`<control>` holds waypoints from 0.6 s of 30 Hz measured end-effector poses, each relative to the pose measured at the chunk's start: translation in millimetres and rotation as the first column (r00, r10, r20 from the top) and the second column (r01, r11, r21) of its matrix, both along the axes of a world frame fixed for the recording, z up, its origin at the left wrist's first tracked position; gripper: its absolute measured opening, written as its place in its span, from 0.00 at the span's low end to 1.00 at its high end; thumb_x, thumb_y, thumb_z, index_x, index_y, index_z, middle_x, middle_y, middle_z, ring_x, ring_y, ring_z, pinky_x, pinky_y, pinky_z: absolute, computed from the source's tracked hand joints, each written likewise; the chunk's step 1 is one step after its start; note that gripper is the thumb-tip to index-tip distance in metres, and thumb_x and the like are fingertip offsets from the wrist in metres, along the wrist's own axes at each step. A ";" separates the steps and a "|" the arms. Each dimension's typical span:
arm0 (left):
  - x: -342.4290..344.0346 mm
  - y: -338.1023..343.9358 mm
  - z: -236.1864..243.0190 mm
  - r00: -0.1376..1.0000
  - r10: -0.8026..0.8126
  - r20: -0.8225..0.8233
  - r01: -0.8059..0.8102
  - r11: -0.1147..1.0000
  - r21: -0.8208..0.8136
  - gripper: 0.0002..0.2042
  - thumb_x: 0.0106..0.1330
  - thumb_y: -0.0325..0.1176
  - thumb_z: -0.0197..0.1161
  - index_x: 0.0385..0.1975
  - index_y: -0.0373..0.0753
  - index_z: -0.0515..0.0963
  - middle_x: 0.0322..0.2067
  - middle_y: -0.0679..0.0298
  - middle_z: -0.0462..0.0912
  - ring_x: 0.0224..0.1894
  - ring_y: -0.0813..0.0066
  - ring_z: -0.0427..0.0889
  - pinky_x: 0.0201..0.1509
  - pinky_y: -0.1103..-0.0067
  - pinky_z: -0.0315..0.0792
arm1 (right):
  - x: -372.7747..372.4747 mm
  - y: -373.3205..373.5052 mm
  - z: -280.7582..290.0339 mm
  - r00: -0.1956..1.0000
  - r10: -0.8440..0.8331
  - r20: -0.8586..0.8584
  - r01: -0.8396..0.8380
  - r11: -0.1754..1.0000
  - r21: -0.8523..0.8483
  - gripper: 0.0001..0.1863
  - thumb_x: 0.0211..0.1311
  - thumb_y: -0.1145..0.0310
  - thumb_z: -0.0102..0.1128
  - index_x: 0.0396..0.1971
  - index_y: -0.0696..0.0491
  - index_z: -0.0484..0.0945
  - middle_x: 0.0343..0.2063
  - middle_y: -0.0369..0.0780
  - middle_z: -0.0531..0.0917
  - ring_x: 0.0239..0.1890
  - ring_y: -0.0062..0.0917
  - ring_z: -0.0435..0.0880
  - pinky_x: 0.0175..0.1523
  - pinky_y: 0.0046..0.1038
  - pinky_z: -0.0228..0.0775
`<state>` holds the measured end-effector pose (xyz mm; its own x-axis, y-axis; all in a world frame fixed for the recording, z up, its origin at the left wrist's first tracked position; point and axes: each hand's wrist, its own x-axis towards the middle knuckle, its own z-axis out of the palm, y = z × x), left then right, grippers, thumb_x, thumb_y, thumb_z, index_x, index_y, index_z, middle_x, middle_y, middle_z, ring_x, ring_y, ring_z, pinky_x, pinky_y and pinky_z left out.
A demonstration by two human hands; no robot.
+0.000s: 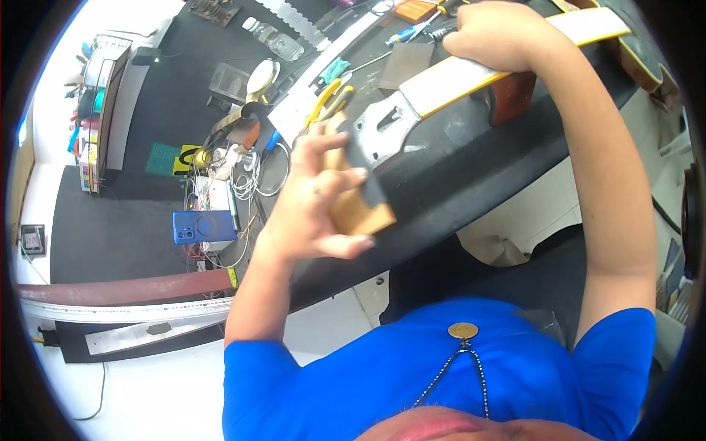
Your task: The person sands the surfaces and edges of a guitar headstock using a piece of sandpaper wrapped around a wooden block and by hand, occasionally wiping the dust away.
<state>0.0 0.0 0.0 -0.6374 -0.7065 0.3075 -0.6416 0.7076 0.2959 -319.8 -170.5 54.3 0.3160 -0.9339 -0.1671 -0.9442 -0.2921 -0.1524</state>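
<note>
My left hand has its curved fingers on a tan block with a dark grey face, held beside a silver plate with holes. That plate is at the left end of a long white strip with yellow edges, which angles up to the upper right over the bench. My right hand is closed over this strip, its fingertips mostly hidden. A red-brown block shows under the strip.
The dark bench holds yellow-handled pliers, tangled cables, a plastic bottle and a blue phone. Long rulers and a maroon bar lie at left. A rack of small items stands upper left.
</note>
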 end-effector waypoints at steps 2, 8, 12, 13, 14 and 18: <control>38.6 6.9 -17.4 0.992 0.067 -0.107 -0.067 0.998 -0.003 0.39 0.45 0.56 0.86 0.57 0.44 0.81 0.67 0.38 0.69 0.71 0.26 0.69 0.76 0.40 0.64 | -2.5 -10.1 -11.2 0.996 0.074 0.050 -0.070 0.994 -0.082 0.27 0.66 0.51 0.55 0.38 0.62 0.90 0.50 0.61 0.89 0.53 0.45 0.90 0.62 0.45 0.78; 86.5 32.3 -22.5 0.912 0.270 -0.309 -0.281 0.960 0.010 0.41 0.46 0.61 0.84 0.57 0.41 0.82 0.65 0.43 0.69 0.70 0.40 0.71 0.73 0.49 0.68 | -12.7 -22.1 -23.6 0.983 0.178 0.052 -0.168 0.974 -0.152 0.28 0.68 0.50 0.55 0.44 0.62 0.88 0.46 0.57 0.89 0.49 0.50 0.89 0.57 0.45 0.79; 103.6 34.7 -5.1 0.857 0.385 -0.343 -0.369 0.923 0.113 0.40 0.47 0.59 0.84 0.56 0.39 0.83 0.63 0.47 0.72 0.68 0.50 0.75 0.72 0.60 0.70 | -32.2 -32.6 -39.9 0.973 0.175 0.150 -0.143 0.969 -0.202 0.28 0.68 0.50 0.56 0.44 0.62 0.88 0.43 0.57 0.90 0.45 0.48 0.90 0.55 0.43 0.79; 99.5 34.8 -2.1 0.889 0.409 -0.206 -0.398 0.913 0.094 0.36 0.44 0.53 0.84 0.53 0.38 0.84 0.61 0.47 0.74 0.65 0.48 0.77 0.71 0.57 0.70 | -24.4 -31.8 -34.1 0.979 0.137 0.153 -0.113 0.981 -0.156 0.28 0.68 0.50 0.56 0.42 0.63 0.88 0.41 0.57 0.90 0.44 0.47 0.90 0.55 0.42 0.79; 95.1 33.9 -3.1 0.914 0.403 -0.045 -0.401 0.915 0.042 0.35 0.44 0.51 0.84 0.51 0.38 0.84 0.59 0.48 0.75 0.64 0.47 0.77 0.69 0.56 0.70 | -16.1 -21.8 -32.4 0.978 0.075 0.196 -0.040 0.983 -0.178 0.27 0.68 0.51 0.57 0.39 0.64 0.88 0.34 0.54 0.90 0.41 0.44 0.91 0.52 0.42 0.78; 73.8 39.0 -3.4 0.901 0.394 0.180 -0.412 0.908 0.076 0.31 0.44 0.47 0.85 0.49 0.39 0.85 0.57 0.49 0.77 0.62 0.46 0.77 0.67 0.53 0.69 | -37.1 -42.3 -42.2 0.933 0.051 0.357 -0.054 0.999 -0.002 0.19 0.72 0.60 0.59 0.39 0.63 0.88 0.33 0.43 0.91 0.40 0.24 0.88 0.50 0.27 0.78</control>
